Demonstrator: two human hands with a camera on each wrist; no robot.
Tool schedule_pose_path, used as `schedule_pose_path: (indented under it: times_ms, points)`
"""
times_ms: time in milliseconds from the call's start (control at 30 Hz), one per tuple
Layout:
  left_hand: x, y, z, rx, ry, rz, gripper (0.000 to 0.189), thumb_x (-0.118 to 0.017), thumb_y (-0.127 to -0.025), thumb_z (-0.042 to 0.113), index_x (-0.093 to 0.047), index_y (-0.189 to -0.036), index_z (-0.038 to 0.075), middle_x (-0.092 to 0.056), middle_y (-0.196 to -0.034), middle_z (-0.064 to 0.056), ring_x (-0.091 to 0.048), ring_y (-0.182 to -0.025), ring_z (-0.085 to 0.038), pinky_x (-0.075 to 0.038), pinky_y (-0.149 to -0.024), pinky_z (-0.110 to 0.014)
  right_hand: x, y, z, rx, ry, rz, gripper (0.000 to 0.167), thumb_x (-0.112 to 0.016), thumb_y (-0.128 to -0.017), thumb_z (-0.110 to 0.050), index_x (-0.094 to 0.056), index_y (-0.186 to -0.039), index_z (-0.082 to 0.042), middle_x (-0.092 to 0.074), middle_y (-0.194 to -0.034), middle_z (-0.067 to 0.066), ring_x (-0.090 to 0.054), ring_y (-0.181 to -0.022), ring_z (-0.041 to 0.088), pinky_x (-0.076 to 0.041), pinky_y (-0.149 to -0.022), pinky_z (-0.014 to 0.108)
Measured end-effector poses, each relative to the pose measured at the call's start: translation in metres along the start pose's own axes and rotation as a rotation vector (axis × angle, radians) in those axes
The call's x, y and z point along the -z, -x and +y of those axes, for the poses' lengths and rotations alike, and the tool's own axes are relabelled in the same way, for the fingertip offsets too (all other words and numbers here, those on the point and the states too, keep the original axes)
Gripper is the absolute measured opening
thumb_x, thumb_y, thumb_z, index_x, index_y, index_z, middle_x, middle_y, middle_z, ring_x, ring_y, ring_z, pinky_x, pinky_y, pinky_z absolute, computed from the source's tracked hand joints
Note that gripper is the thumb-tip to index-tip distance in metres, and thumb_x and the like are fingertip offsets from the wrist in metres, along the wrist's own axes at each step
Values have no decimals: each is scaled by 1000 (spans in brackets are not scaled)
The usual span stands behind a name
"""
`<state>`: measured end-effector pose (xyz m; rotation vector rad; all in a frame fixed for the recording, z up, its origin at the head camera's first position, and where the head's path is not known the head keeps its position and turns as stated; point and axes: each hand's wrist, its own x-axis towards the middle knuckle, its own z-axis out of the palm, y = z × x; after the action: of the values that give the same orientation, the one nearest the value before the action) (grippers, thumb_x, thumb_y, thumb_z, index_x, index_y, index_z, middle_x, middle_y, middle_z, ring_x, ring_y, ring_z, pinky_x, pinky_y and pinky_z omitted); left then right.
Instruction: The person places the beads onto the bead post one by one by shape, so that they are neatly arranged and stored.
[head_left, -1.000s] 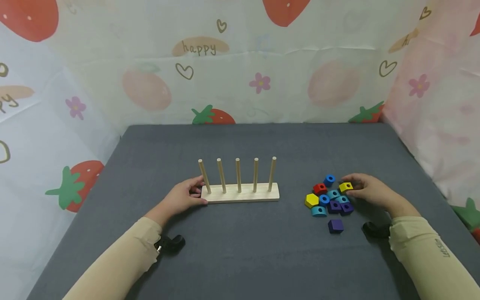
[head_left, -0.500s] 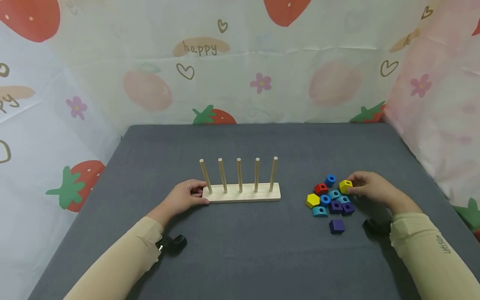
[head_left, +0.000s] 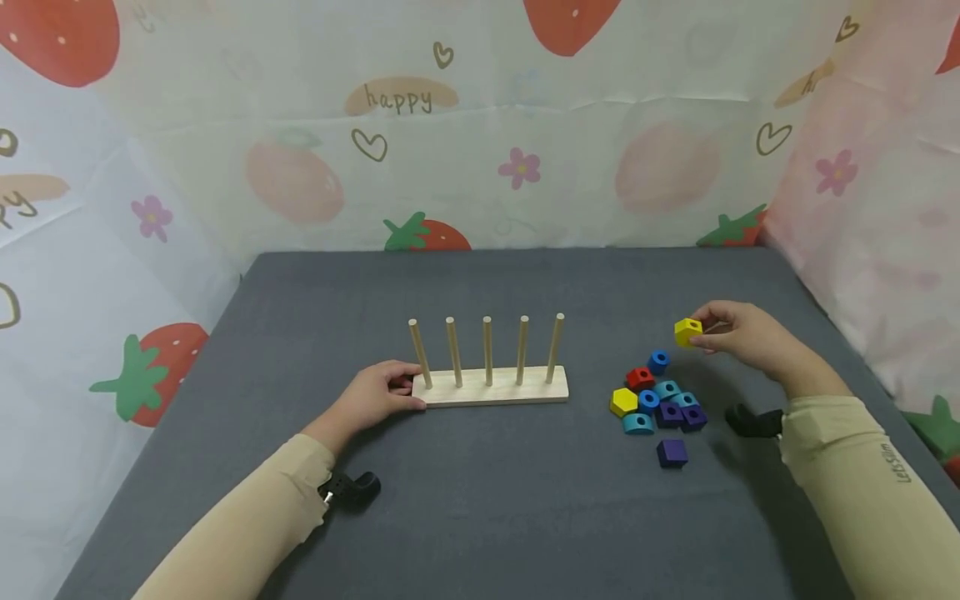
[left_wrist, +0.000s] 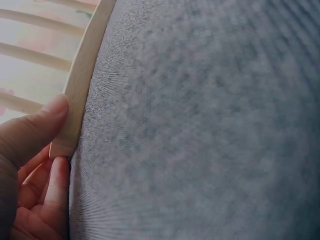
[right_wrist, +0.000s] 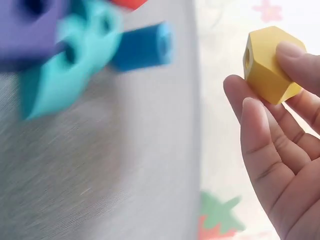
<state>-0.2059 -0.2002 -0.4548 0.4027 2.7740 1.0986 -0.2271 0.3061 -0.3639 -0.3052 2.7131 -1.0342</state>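
Observation:
A yellow hexagonal bead (head_left: pixel 687 332) with a hole through it is off the table, pinched between the thumb and fingers of my right hand (head_left: pixel 750 337). In the right wrist view the yellow bead (right_wrist: pixel 272 65) shows its facets, with the thumb on one side. My left hand (head_left: pixel 378 389) grips the left end of a wooden peg board (head_left: pixel 495 390) with several upright bare pegs. Seen from the left wrist, the thumb (left_wrist: pixel 42 122) presses the long side of the base (left_wrist: pixel 80 95), and other fingers lie at its end.
Right of the peg board lies a cluster of beads: another yellow hexagon (head_left: pixel 623 402), a red bead (head_left: pixel 641 378), blue cylinders (head_left: pixel 658 362), turquoise half-round pieces (head_left: pixel 638 424) and purple cubes. One purple cube (head_left: pixel 672 453) sits apart, nearer the front. Grey cloth (head_left: pixel 480 500) covers the table.
My right hand has lifted the yellow hexagonal bead up and away from the cluster. My left hand and the peg board have shifted slightly to the right.

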Motion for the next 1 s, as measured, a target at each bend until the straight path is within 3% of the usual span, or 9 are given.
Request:
schedule_pose_path:
  times_ms: [333,700,1000]
  points:
    - [1,-1,0,16,0,-9,59,-79,-70,32,-59,-120,8,-60,-108,-6,-57,-91,-14,-48,-81,-34,7,-18,-63,97,17,40,30,-62,-88,-26,-56,-109,-6,-59,-107,12,-58,-94,23,-50,-72,27]
    - [-1,-4,3,-23,-29,1,59,-79,-69,33,-61,-119,9,-60,-102,-3,-54,-86,-12,-46,-77,-30,-9,-38,-127,193,-65,19,27,-64,-87,-21,-58,-109,-7,-60,-107,8,-59,-94,20,-50,-78,32]
    - [-1,-3,3,-17,-1,-27,58,-80,-69,30,-60,-119,8,-59,-98,-2,-53,-84,-12,-45,-75,-29,-31,-50,-172,263,-96,3,25,-65,-85,-17,-59,-107,-6,-62,-104,9,-59,-93,20,-49,-81,34]
